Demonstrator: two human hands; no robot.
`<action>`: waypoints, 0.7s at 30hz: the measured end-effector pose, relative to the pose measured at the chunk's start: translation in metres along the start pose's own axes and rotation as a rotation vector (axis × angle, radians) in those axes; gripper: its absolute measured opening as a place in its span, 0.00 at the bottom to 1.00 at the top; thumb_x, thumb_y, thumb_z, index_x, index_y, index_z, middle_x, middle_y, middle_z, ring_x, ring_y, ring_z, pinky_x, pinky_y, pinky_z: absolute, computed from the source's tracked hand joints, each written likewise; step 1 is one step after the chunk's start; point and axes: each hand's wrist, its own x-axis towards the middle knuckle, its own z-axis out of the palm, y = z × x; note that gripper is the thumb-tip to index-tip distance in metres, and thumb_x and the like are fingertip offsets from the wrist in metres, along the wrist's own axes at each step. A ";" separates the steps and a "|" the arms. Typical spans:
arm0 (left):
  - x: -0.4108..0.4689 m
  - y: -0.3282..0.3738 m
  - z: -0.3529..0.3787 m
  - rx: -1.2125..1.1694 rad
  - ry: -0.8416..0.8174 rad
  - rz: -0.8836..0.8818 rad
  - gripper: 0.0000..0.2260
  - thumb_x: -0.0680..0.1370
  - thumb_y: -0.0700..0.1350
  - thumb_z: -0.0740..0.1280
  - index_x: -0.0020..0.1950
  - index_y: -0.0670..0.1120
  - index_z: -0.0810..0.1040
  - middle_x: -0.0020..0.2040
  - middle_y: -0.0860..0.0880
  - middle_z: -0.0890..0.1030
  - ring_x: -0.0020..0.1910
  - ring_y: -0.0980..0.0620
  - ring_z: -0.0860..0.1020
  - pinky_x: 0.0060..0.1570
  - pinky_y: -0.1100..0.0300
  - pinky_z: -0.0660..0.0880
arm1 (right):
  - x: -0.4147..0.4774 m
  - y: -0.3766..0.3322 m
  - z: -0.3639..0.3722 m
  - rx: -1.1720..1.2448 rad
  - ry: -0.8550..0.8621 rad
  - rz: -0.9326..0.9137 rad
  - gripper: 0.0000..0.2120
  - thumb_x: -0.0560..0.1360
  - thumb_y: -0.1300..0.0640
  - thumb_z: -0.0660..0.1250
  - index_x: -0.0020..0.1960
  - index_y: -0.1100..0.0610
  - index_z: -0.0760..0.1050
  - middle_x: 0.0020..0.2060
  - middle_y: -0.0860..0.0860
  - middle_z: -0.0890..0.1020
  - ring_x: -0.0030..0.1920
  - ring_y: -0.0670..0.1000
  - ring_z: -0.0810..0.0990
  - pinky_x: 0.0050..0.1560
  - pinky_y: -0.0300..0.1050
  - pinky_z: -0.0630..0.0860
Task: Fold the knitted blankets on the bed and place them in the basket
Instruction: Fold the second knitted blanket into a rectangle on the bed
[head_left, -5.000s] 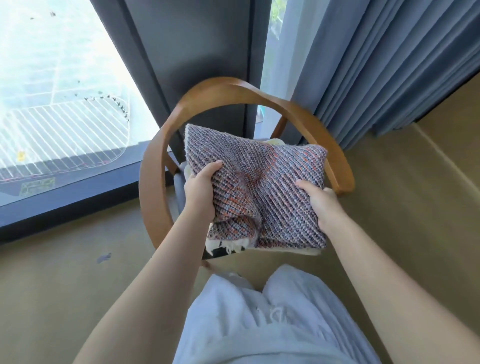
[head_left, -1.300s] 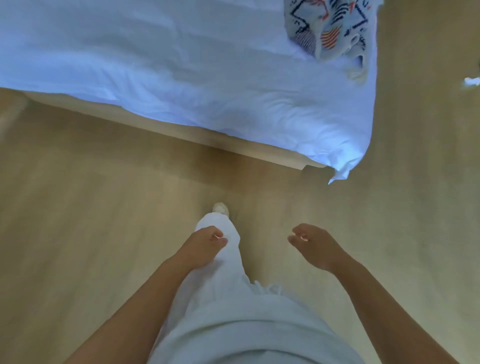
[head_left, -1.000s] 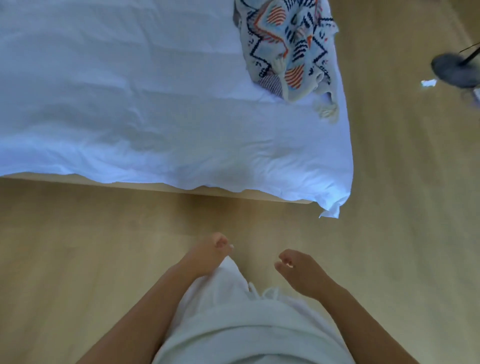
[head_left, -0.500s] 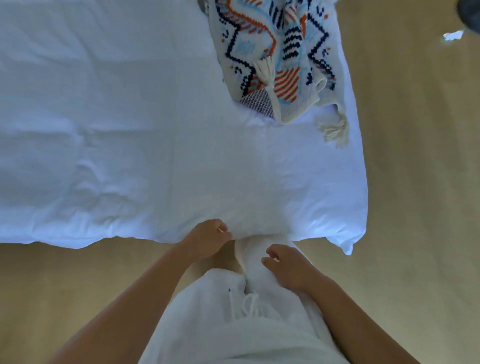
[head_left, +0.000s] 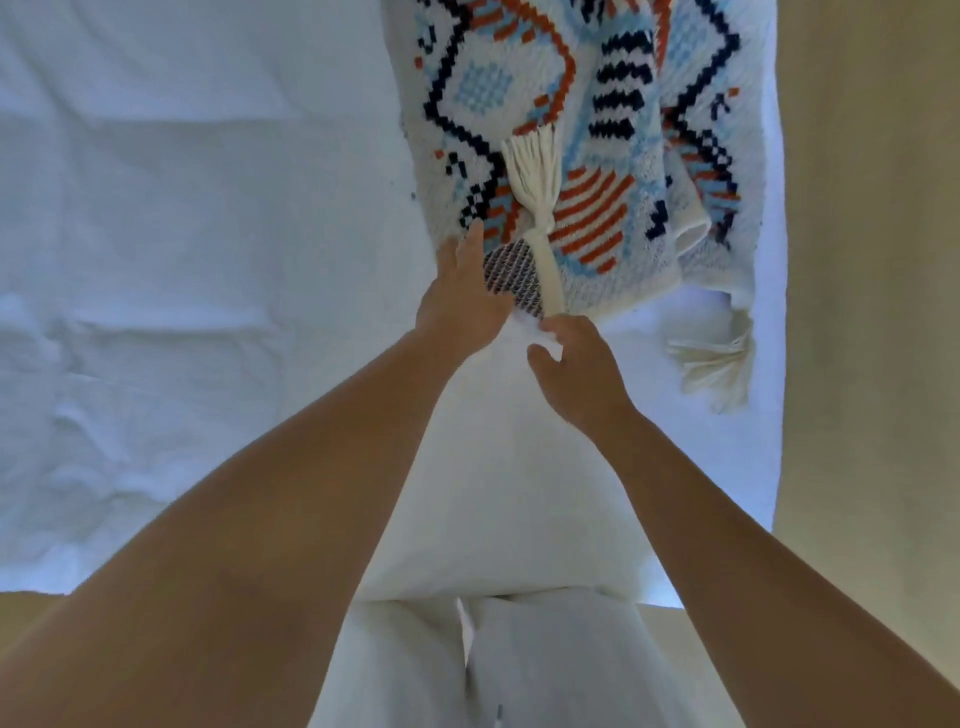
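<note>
A white knitted blanket (head_left: 597, 130) patterned in orange, navy and pale-blue zigzags and stripes lies rumpled on the far right part of a white, creased bed sheet (head_left: 182, 260). Its upper part is cut off by the top of the view, so its full extent cannot be made out. A long cream tassel (head_left: 535, 197) lies across the pattern, and beside its lower end a turned-back corner (head_left: 511, 275) shows a dark, finely woven underside. A second cream fringe (head_left: 717, 364) trails from the blanket's right corner onto the sheet. The left hand (head_left: 462, 291) reaches out with fingers straight and released, its fingertips resting on the blanket's near edge just left of the dark corner. The right hand (head_left: 576, 369) hangs just beside the tassel's lower end, its fingers loosely bent and grasping nothing; whether a fingertip touches the tassel cannot be told. White trousers (head_left: 519, 649) fill the bottom centre and hide the bed's near edge. A tan floor (head_left: 872, 260) runs along the right side.
</note>
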 end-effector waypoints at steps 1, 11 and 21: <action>0.015 0.005 0.005 -0.012 -0.003 0.010 0.37 0.77 0.49 0.66 0.77 0.48 0.45 0.76 0.43 0.54 0.69 0.43 0.66 0.61 0.49 0.70 | 0.018 0.001 -0.003 0.013 0.052 -0.026 0.19 0.76 0.58 0.63 0.66 0.61 0.68 0.63 0.57 0.71 0.63 0.54 0.71 0.60 0.43 0.67; 0.010 -0.059 -0.001 0.071 -0.176 0.122 0.05 0.80 0.43 0.56 0.47 0.44 0.69 0.44 0.47 0.73 0.41 0.46 0.73 0.38 0.58 0.67 | 0.054 0.001 0.034 -0.529 0.022 -0.151 0.23 0.72 0.44 0.67 0.61 0.57 0.71 0.59 0.55 0.74 0.61 0.57 0.71 0.64 0.51 0.64; -0.077 -0.238 -0.132 0.184 -0.054 0.212 0.08 0.77 0.43 0.54 0.38 0.43 0.67 0.32 0.51 0.69 0.32 0.48 0.69 0.28 0.61 0.61 | 0.000 -0.119 0.182 -0.741 0.034 -0.455 0.28 0.69 0.52 0.71 0.66 0.54 0.70 0.67 0.59 0.71 0.68 0.60 0.67 0.66 0.60 0.60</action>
